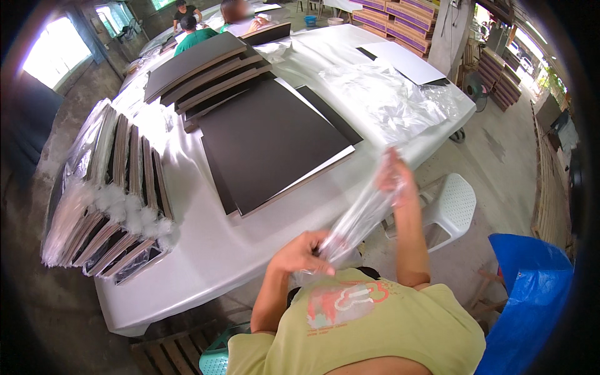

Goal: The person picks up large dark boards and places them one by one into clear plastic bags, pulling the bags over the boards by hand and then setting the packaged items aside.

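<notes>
A clear plastic bag is stretched between my two hands in front of my chest. My left hand pinches its lower end near my shirt. My right hand grips its upper end, raised over the table's edge. On the white table just ahead lies a large flat dark brown board on top of another, a pale edge showing along its near side.
Bagged boards stand in a row at the table's left. More dark boards are stacked further back, with loose plastic film to the right. A white plastic stool and a blue sheet are at my right. People sit at the far end.
</notes>
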Demonstrator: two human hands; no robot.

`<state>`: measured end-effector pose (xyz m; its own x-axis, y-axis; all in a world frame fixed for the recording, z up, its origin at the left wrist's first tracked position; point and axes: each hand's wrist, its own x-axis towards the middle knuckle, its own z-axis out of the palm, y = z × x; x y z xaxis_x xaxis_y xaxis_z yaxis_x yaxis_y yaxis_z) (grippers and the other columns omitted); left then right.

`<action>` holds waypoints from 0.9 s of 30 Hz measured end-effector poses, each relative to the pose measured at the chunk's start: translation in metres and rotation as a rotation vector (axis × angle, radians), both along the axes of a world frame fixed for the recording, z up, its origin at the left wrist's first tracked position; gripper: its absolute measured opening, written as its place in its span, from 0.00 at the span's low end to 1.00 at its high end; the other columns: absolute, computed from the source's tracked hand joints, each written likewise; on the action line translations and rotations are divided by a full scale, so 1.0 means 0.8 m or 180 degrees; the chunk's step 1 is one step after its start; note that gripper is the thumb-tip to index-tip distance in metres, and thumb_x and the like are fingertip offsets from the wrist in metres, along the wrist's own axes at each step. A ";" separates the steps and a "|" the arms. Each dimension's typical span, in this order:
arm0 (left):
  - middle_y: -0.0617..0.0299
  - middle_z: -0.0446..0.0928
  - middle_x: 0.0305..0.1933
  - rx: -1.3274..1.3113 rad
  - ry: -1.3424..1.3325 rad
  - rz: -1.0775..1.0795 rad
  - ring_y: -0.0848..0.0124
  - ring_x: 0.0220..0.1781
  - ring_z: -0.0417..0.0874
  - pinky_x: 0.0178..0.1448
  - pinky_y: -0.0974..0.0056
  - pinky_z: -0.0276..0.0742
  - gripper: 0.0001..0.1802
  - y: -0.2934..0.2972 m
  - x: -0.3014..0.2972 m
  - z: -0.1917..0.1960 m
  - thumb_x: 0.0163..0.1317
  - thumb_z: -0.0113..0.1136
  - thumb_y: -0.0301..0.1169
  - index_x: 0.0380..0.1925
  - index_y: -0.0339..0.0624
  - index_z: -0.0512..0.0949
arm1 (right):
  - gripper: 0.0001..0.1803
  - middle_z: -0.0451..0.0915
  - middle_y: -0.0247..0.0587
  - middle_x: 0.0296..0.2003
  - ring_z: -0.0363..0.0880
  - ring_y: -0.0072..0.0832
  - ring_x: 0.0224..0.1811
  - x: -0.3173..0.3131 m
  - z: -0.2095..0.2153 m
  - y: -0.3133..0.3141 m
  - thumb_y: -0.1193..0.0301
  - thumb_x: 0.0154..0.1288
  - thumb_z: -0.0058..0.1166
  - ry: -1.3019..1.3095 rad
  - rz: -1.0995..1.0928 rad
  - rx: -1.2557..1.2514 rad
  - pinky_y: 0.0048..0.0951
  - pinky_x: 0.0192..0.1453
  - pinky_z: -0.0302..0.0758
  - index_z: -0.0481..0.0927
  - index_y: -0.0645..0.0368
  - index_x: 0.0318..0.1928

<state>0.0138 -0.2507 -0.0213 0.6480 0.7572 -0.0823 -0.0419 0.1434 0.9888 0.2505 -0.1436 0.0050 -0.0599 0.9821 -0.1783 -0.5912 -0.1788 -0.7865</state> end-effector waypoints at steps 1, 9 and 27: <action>0.71 0.74 0.26 0.0059 0.0197 -0.0273 0.79 0.30 0.70 0.31 0.73 0.65 0.20 -0.010 -0.012 0.002 0.40 0.71 0.32 0.35 0.38 0.76 | 0.13 0.61 0.23 0.12 0.56 0.13 0.08 0.020 0.008 0.005 0.57 0.58 0.53 0.0011 -0.0190 0.0143 0.17 0.11 0.55 0.71 0.53 0.30; 0.64 0.75 0.28 0.1051 -0.2085 0.1093 0.58 0.53 0.71 0.57 0.51 0.59 0.28 -0.079 -0.115 -0.039 0.42 0.68 0.43 0.43 0.43 0.73 | 0.11 0.62 0.23 0.14 0.57 0.14 0.12 0.036 -0.046 -0.006 0.59 0.56 0.54 -0.0073 0.0150 0.0004 0.17 0.15 0.58 0.74 0.52 0.34; 0.57 0.77 0.30 -0.0129 -0.3385 0.2805 0.69 0.29 0.77 0.32 0.66 0.74 0.14 -0.093 -0.101 0.006 0.50 0.62 0.33 0.35 0.37 0.78 | 0.27 0.64 0.40 0.44 0.71 0.22 0.32 0.009 -0.055 -0.031 0.53 0.60 0.43 -0.0195 0.1527 0.1252 0.27 0.37 0.69 0.59 0.55 0.55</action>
